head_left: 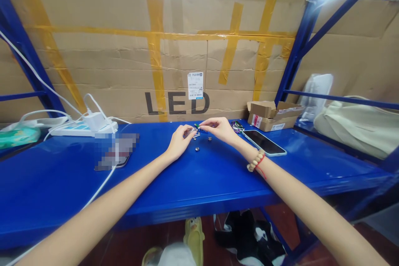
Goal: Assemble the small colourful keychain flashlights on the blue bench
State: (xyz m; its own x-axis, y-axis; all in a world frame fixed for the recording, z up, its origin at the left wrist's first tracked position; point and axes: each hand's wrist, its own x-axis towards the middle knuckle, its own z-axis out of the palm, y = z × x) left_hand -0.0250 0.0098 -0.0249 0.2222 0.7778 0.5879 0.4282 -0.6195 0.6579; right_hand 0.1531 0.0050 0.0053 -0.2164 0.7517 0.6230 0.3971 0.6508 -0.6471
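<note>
Both my hands reach out over a blue metal shelf [202, 178]. My left hand [180, 140] is curled, its fingertips pinched on a small metal part near the shelf's back. My right hand [220, 129] is also pinched, holding a small dark and green piece right beside the left fingertips. Two tiny metal bits [197, 148] lie loose on the shelf just below the hands. A bead bracelet with a red string [256, 161] sits on my right wrist.
A black phone [264, 142] lies right of my right hand, with an open cardboard box [270, 115] behind it. A white power strip with charger [84, 126] and cables sit at left. A large "LED" carton [156, 50] forms the back wall. A cream bag [358, 126] rests far right.
</note>
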